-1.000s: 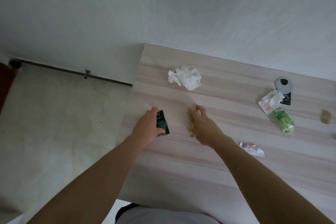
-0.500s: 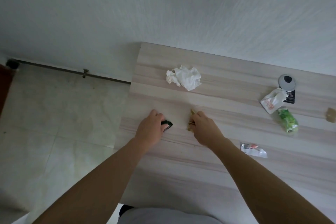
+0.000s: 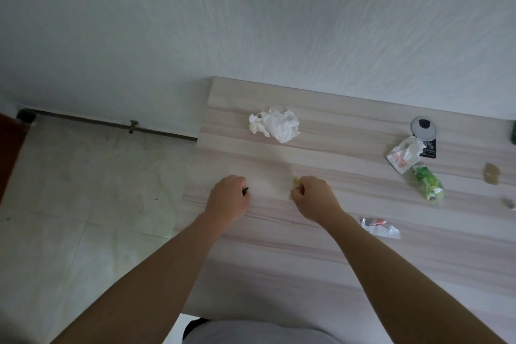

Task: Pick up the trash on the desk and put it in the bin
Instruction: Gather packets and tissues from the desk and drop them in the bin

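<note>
My left hand [image 3: 229, 200] is closed into a fist over a dark green wrapper [image 3: 245, 190]; only a thin black edge of it shows. Beside it, my right hand [image 3: 314, 198] is closed around a yellowish wrapper [image 3: 294, 182] that pokes out past the fingers. Both hands rest on the pale wooden desk [image 3: 279, 265] near its left edge. Beyond them lies a crumpled white tissue [image 3: 275, 125]. To the right lie a white and red packet [image 3: 403, 154], a green wrapper [image 3: 427, 183] and a silver and red wrapper [image 3: 379, 227]. No bin is in view.
A round metal disc [image 3: 423, 127] and a black card [image 3: 428, 148] sit at the desk's far right, with a small brown scrap [image 3: 491, 173] beyond. A white wall runs behind the desk. Tiled floor [image 3: 83, 190] lies to the left, with a pipe along the wall.
My left hand has closed over the dark green wrapper, which showed clearly a second ago. My right hand has drawn the yellowish wrapper into its fist. The view has shifted slightly.
</note>
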### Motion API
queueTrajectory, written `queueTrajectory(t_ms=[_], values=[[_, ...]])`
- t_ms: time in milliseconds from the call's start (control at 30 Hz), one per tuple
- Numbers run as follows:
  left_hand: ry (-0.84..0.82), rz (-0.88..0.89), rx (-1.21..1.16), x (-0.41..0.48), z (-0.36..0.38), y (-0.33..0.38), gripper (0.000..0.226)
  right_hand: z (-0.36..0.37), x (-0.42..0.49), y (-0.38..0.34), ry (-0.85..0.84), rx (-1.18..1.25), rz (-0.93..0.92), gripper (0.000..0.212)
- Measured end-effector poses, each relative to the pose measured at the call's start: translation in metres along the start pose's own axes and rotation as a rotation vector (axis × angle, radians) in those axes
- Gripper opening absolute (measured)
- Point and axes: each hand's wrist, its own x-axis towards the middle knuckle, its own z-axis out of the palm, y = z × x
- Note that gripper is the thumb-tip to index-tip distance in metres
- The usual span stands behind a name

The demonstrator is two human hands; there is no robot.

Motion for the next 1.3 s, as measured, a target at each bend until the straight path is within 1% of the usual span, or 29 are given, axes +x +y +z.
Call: queueTrajectory(t_ms=[100, 233, 333, 467, 600, 700, 767, 833, 933, 1033, 1133, 1200, 1300], values=[[0.016, -0.023, -0.036, -0.002, -0.002, 0.007, 0.017, -0.007, -0.007, 0.003, 0.053, 0.063, 0.010, 0.020], [0.048, -0.014, -0.051, -0.001, 0.000, 0.012, 0.022, -0.016, -0.016, 0.009, 0.127, 0.140, 0.015, 0.010], [0.045, -0.005, -0.072, 0.002, 0.002, 0.014, 0.025, -0.023, -0.019, 0.013, 0.119, 0.140, 0.004, 0.018], [0.058, -0.015, -0.087, 0.013, -0.001, 0.019, 0.025, -0.030, -0.011, 0.020, 0.144, 0.046, -0.060, 0.032], [0.084, -0.035, -0.098, 0.029, -0.008, 0.023, 0.032, -0.037, 0.009, 0.022, 0.140, 0.001, -0.072, 0.028], [0.113, -0.036, -0.141, 0.045, -0.016, 0.024, 0.044, -0.045, 0.029, 0.015, 0.148, -0.018, -0.073, 0.043], [0.150, -0.029, -0.164, 0.058, -0.022, 0.024, 0.048, -0.053, 0.043, 0.008, 0.163, -0.009, -0.069, 0.052], [0.183, -0.014, -0.157, 0.071, -0.027, 0.025, 0.049, -0.060, 0.060, -0.001, 0.180, -0.005, -0.084, 0.058], [0.210, -0.004, -0.113, 0.095, -0.035, 0.027, 0.049, -0.069, 0.084, -0.017, 0.183, -0.019, -0.124, 0.061], [0.196, 0.013, -0.126, 0.117, -0.038, 0.028, 0.048, -0.071, 0.109, -0.032, 0.136, -0.039, -0.152, 0.065], [0.169, 0.052, -0.120, 0.133, -0.036, 0.028, 0.043, -0.064, 0.128, -0.041, 0.073, -0.105, -0.131, 0.072], [0.156, 0.051, -0.108, 0.140, -0.032, 0.027, 0.040, -0.056, 0.137, -0.041, 0.055, -0.179, -0.122, 0.066], [0.137, 0.059, -0.079, 0.146, -0.027, 0.022, 0.030, -0.050, 0.145, -0.035, 0.083, -0.187, -0.096, 0.034]])
